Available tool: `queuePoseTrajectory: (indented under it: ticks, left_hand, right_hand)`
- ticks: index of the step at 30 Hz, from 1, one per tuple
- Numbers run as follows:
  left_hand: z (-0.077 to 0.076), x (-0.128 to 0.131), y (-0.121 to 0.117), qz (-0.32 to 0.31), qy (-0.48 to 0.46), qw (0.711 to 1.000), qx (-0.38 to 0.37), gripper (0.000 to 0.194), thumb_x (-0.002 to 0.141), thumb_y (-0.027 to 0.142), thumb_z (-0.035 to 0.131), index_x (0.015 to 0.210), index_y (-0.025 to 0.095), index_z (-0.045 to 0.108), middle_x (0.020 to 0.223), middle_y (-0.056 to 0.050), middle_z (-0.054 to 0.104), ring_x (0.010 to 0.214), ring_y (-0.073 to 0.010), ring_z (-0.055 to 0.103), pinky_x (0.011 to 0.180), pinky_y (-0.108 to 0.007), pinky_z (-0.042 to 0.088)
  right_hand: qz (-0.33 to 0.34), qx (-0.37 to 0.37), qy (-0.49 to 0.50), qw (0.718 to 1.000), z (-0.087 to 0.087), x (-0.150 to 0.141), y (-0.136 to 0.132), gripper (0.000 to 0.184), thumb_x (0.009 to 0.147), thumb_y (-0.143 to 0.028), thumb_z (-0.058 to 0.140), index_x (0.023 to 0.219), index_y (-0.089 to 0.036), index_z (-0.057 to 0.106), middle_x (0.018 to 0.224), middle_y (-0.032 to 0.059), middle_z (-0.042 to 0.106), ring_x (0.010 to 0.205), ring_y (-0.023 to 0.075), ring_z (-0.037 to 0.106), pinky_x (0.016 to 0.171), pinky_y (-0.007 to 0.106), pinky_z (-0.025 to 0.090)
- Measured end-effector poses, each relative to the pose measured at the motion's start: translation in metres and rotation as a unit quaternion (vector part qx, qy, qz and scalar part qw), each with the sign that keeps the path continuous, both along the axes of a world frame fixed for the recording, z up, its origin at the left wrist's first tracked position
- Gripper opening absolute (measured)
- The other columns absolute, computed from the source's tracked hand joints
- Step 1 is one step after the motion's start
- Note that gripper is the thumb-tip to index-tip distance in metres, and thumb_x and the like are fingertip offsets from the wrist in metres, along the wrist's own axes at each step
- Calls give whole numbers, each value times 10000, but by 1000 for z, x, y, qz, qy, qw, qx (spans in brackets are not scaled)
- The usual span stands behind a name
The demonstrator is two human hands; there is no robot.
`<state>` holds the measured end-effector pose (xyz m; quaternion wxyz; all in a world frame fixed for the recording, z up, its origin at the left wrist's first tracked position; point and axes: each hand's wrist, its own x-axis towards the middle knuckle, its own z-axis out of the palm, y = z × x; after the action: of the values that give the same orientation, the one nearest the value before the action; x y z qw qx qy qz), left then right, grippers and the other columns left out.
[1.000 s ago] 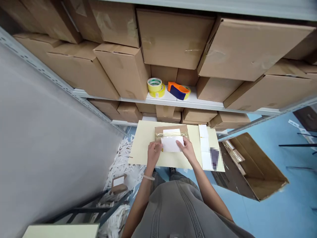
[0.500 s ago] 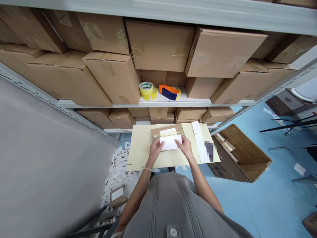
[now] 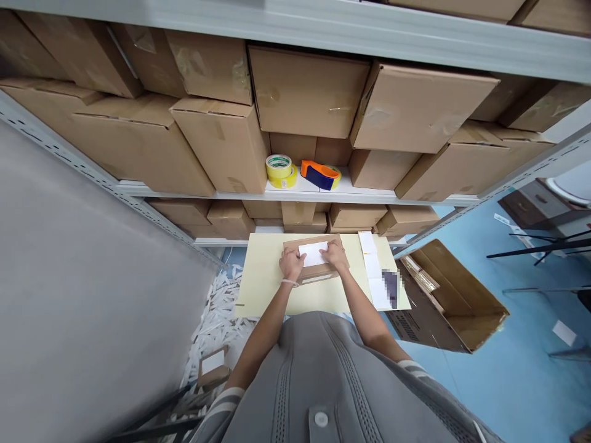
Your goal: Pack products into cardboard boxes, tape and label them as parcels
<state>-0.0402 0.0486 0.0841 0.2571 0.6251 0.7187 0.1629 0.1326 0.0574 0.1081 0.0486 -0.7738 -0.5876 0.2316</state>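
Observation:
A small brown cardboard box (image 3: pixel 318 271) lies on the pale yellow tabletop (image 3: pixel 265 289), slightly turned. Across its upper face is a white label (image 3: pixel 314 254), and a narrow white strip (image 3: pixel 316 279) shows on the side nearest me. My left hand (image 3: pixel 292 263) has its fingers closed at the label's left end. At the opposite end, my right hand (image 3: pixel 333 253) pinches the label, thumb inward. Both hands rest against the box. Whether the label lies fully flat is hard to make out.
Right of the box lies a strip of white labels (image 3: pixel 370 264) beside a blurred dark patch (image 3: pixel 391 288). Tape rolls (image 3: pixel 281 170) and an orange-blue tape dispenser (image 3: pixel 320 175) sit on the shelf among cardboard boxes. A large open carton (image 3: pixel 455 295) stands right; paper scraps (image 3: pixel 217 320) litter the floor left.
Both hands have moved the white label away from me, from the box's near edge onto its upper face. The near side of the box, with its white strip, now shows.

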Motion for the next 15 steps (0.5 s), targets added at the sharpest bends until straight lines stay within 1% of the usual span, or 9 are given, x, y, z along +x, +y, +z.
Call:
queuePoseTrajectory:
  ticks: [3,5,10,15]
  left_hand:
    - [-2,4,-1,10,15,1000,2,240,828,433,600,765,213,674,1084,-64,626,1067,-222,536,852,-312,411]
    - [-2,5,-1,15,22,1000,2,238,830,429,599,778,211,678,1092,-72,625,1071,-226,532,869,-324,407]
    - [-3,3,4,14,23,1000,-9,277,828,472,589,779,221,693,1065,-74,635,1041,-229,551,824,-323,427]
    - [-7,0,11,10,27,999,-25,296,826,494,578,808,231,711,1061,-77,639,1025,-233,574,766,-309,437]
  right_hand:
    - [1,-8,-10,1000,-4,-4,-1,399,920,-390,497,1216,-138,586,1385,169,471,1315,298,391,1051,387,295]
    - [6,-12,-11,1000,-6,-4,-1,419,928,-389,478,1243,-127,565,1394,176,458,1314,306,386,1060,400,286]
    - [23,-8,1,1000,-16,5,3,425,930,-417,455,1221,-130,571,1371,164,470,1259,301,441,1041,402,318]
    - [25,5,16,1000,-26,14,8,402,928,-431,460,1160,-137,607,1310,157,515,1148,270,538,967,359,386]
